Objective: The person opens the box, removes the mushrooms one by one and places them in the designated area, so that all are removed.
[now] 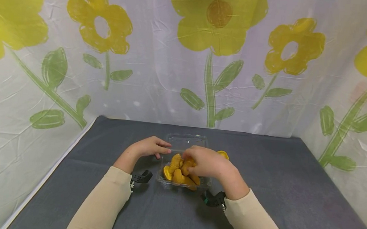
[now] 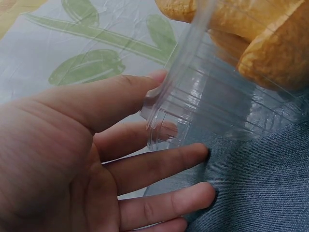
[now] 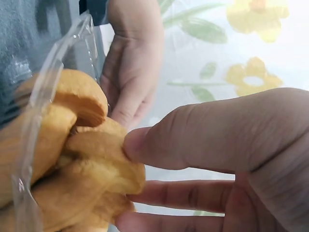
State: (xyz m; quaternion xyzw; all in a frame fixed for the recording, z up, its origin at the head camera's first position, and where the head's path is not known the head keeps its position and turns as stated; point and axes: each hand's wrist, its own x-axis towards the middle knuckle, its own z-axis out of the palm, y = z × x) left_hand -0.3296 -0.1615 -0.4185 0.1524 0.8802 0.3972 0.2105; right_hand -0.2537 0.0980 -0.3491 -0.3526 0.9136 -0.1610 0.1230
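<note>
A clear plastic clamshell box [image 1: 161,180] holds several golden-brown, bread-like pieces [image 1: 181,178], curved and plump. My right hand [image 1: 207,162] reaches over the box's right side. In the right wrist view its thumb and fingers pinch one bread-like piece [image 3: 104,154] among the others. At the box's left side is my left hand [image 1: 149,146]. The left wrist view shows its thumb touching the box's clear rim [image 2: 166,92], with the index fingertip behind the plastic and the other fingers extended.
The box's raised clear lid [image 1: 186,141] stands at its far side. Another yellow piece [image 1: 223,154] lies beyond my right hand, partly hidden. A dark grey cloth [image 1: 263,179] covers the table, with a flower-printed curtain [image 1: 154,72] behind and at both sides.
</note>
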